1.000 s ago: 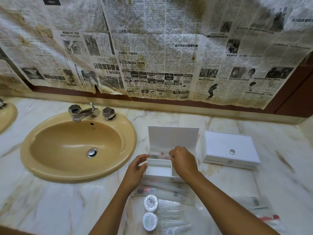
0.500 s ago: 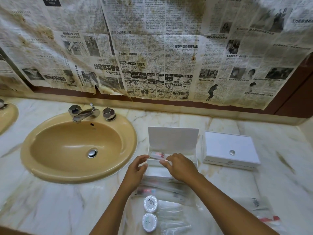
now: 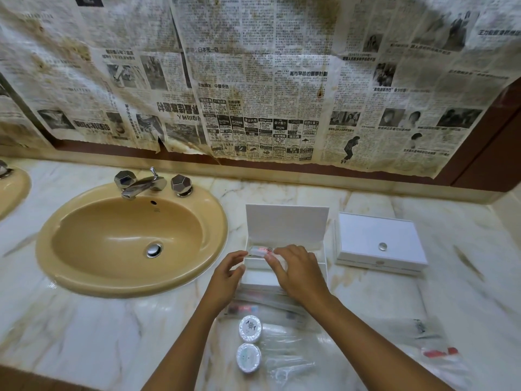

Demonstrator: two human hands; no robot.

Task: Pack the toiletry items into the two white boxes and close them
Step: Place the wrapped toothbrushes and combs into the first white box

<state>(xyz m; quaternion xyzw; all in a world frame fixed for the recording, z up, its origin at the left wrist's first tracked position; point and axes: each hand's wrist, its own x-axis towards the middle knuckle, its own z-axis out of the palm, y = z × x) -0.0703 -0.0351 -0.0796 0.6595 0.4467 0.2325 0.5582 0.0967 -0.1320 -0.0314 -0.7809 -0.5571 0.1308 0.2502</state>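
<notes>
An open white box (image 3: 286,225) stands on the marble counter with its lid upright. Over its inside my right hand (image 3: 298,270) holds a clear packet with red print (image 3: 260,250), thumb and fingers on its right end. My left hand (image 3: 227,276) hovers at the box's left wall with curled fingers; its fingertips reach toward the packet's left end and I cannot tell whether they touch it. A second white box (image 3: 379,244), shut, sits to the right. Two round white soaps (image 3: 250,328) lie near me beside clear wrapped items (image 3: 284,354).
A tan oval sink (image 3: 129,238) with a chrome tap (image 3: 143,184) lies to the left. More clear packets, one with red print (image 3: 438,351), lie at the right front. Stained newspaper covers the wall behind.
My right hand has slid left and nearer over the open box, carrying the packet. My left hand stayed at the box's left wall.
</notes>
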